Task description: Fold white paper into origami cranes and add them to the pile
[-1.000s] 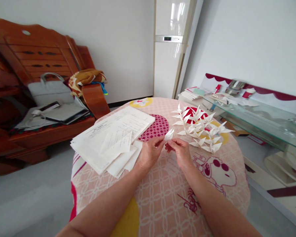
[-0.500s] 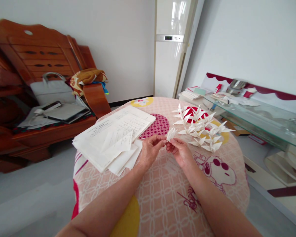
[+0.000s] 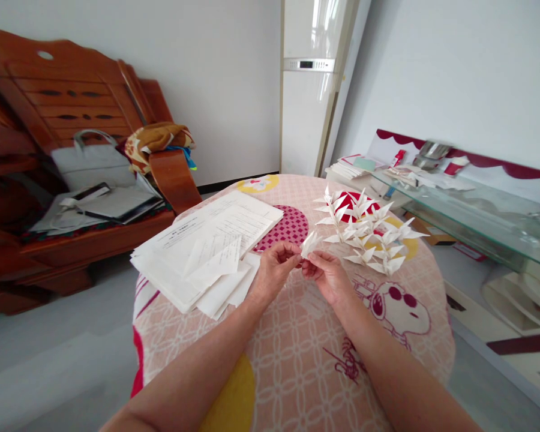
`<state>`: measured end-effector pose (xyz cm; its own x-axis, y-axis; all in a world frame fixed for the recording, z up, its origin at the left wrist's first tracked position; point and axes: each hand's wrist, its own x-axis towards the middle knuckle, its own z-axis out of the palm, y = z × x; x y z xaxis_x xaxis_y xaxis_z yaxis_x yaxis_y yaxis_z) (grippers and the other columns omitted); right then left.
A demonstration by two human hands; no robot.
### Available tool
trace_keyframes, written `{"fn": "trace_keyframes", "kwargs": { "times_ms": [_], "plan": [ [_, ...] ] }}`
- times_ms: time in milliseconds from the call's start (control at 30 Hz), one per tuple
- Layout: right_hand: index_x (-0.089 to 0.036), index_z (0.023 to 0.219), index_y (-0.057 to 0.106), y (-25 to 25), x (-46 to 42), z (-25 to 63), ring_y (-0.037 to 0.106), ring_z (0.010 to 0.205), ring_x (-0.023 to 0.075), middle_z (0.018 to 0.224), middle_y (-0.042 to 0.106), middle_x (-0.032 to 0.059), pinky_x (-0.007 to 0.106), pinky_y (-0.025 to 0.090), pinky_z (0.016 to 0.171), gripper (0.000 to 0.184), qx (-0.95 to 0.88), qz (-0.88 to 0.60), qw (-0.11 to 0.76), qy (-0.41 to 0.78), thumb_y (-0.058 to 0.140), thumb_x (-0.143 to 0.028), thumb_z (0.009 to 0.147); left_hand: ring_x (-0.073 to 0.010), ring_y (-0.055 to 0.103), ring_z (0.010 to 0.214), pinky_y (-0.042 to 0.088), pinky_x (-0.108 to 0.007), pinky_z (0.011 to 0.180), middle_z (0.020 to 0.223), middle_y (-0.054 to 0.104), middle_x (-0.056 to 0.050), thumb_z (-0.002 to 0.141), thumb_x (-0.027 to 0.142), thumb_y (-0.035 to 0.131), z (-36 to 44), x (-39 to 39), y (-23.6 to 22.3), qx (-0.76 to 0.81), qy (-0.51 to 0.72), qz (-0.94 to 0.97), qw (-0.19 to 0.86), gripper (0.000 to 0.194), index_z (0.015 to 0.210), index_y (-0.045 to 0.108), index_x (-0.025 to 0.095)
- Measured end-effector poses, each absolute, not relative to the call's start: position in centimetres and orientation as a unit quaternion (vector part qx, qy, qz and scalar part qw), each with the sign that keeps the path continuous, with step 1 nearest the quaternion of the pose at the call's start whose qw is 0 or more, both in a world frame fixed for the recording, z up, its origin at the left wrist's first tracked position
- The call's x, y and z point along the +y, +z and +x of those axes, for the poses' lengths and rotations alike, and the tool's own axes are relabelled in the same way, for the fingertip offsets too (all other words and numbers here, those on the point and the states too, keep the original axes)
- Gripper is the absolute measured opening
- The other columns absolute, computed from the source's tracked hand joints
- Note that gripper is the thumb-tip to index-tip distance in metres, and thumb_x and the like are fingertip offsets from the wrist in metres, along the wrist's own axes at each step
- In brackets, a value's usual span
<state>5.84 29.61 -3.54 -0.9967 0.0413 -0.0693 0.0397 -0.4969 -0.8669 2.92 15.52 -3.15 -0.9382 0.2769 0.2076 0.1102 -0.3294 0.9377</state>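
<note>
A small white folded paper crane (image 3: 311, 243) is pinched between my two hands above the middle of the table. My left hand (image 3: 275, 267) is closed, its thumb and fingertips at the crane's lower left. My right hand (image 3: 327, 275) is closed on the crane's lower right side, thumb on top. Fingers cover the lower part of the crane. Just beyond my right hand lies a group of white paper cranes (image 3: 364, 231) with pointed wings. To the left of my left hand rests a stack of printed paper sheets (image 3: 198, 240), with smaller cut pieces at its near edge.
The round table has a pink patterned cloth (image 3: 292, 366). At right stands a glass-topped cabinet (image 3: 486, 210) carrying papers, metal bowls and a red cup. A wooden bench (image 3: 72, 108) with a grey bag is at left. A tall white air conditioner (image 3: 306, 114) stands behind.
Both hands stay in nearly the same place, holding the crane. The crane has tilted and shifted slightly left, and its folded points look closer together.
</note>
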Motion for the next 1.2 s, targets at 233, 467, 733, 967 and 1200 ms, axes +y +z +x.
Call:
{"fn": "trace_keyframes", "kwargs": {
  "times_ms": [233, 467, 733, 967, 1200],
  "plan": [
    [-0.019, 0.068, 0.074, -3.8, 29.6, 6.1, 0.06, 0.053, 0.015, 0.061, 0.07, 0.0028, 0.027, 0.046, 0.052, 0.017, -0.613, -0.046, 0.095, 0.783, 0.078, -0.035, 0.07, -0.0167, 0.066, 0.075, 0.052, -0.027, 0.072, 0.084, 0.073, -0.005, 0.076, 0.025, 0.071, 2.5, 14.6, -2.8, 0.666, 0.721, 0.187, 0.045, 0.016, 0.088, 0.074, 0.014],
    [-0.02, 0.067, 0.071, -3.8, 29.6, 6.5, 0.055, 0.054, 0.0147, 0.058, 0.063, -0.0001, 0.027, 0.042, 0.054, 0.02, -0.753, 0.013, 0.178, 0.633, 0.07, -0.037, 0.079, -0.0131, 0.06, 0.067, 0.047, -0.023, 0.064, 0.076, 0.068, -0.002, 0.073, 0.033, 0.08, 2.1, 14.8, -3.2, 0.659, 0.732, 0.173, 0.022, 0.022, 0.076, 0.07, 0.014],
    [-0.021, 0.079, 0.073, -3.0, 29.4, 7.1, 0.063, 0.064, 0.018, 0.069, 0.07, 0.0027, 0.029, 0.049, 0.061, 0.022, -0.73, 0.039, 0.168, 0.661, 0.066, -0.041, 0.084, -0.013, 0.061, 0.068, 0.05, -0.026, 0.07, 0.074, 0.066, -0.002, 0.074, 0.039, 0.08, 1.9, 14.8, -3.7, 0.591, 0.781, 0.176, 0.103, 0.029, 0.079, 0.065, 0.014],
    [-0.02, 0.08, 0.073, -3.5, 29.7, 7.0, 0.064, 0.062, 0.0175, 0.069, 0.071, 0.0031, 0.029, 0.051, 0.058, 0.021, -0.691, 0.035, 0.14, 0.708, 0.067, -0.04, 0.083, -0.0123, 0.06, 0.065, 0.049, -0.025, 0.067, 0.071, 0.066, -0.002, 0.076, 0.042, 0.08, 1.9, 14.7, -3.5, 0.588, 0.776, 0.191, 0.127, 0.033, 0.079, 0.065, 0.014],
    [-0.02, 0.072, 0.071, -3.0, 29.4, 7.2, 0.063, 0.058, 0.0172, 0.064, 0.069, 0.0027, 0.028, 0.05, 0.056, 0.02, -0.701, 0.013, 0.145, 0.698, 0.066, -0.037, 0.081, -0.0078, 0.05, 0.055, 0.039, -0.021, 0.053, 0.064, 0.061, 0.0, 0.076, 0.04, 0.079, 1.8, 14.7, -3.8, 0.585, 0.775, 0.189, 0.146, 0.03, 0.075, 0.066, 0.013]
  ]
}}
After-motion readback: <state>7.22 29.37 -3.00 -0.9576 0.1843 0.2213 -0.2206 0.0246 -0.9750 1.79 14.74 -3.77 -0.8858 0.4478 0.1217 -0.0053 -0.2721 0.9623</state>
